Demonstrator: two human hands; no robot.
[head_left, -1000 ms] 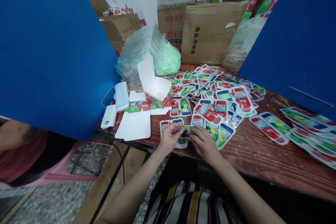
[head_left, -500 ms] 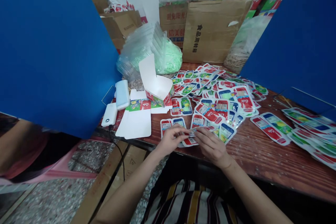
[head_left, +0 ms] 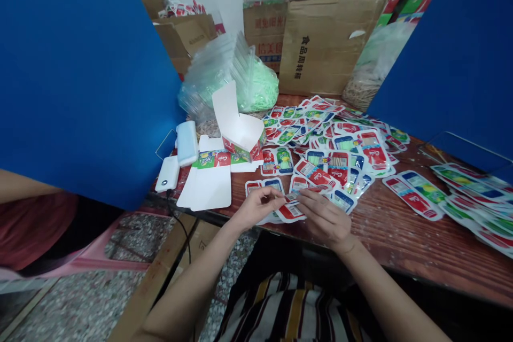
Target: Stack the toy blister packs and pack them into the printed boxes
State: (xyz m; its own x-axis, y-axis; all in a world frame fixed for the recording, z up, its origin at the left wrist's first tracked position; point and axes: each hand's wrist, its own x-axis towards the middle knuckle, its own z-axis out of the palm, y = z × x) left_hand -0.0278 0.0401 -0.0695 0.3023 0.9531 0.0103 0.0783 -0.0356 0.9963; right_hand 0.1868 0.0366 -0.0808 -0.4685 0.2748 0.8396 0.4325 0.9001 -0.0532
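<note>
Together, left hand (head_left: 259,206), right hand (head_left: 325,218), narrowly pinching one packet (head_left: 292,197).

A small packing workshop around me, blue partitions (head_left: 80,64) either side, heaped printed packets (head_left: 372,152) on my wooden table (head_left: 380,219), cardboard cartons (head_left: 328,48) behind

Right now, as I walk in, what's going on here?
A person works bare-handed at a wooden table. The left hand seems to pinch a small printed packet, with the right hand at its other side. More packets lie loosely piled beyond. An open carton stands to the left, by flat white cardboard.
</note>
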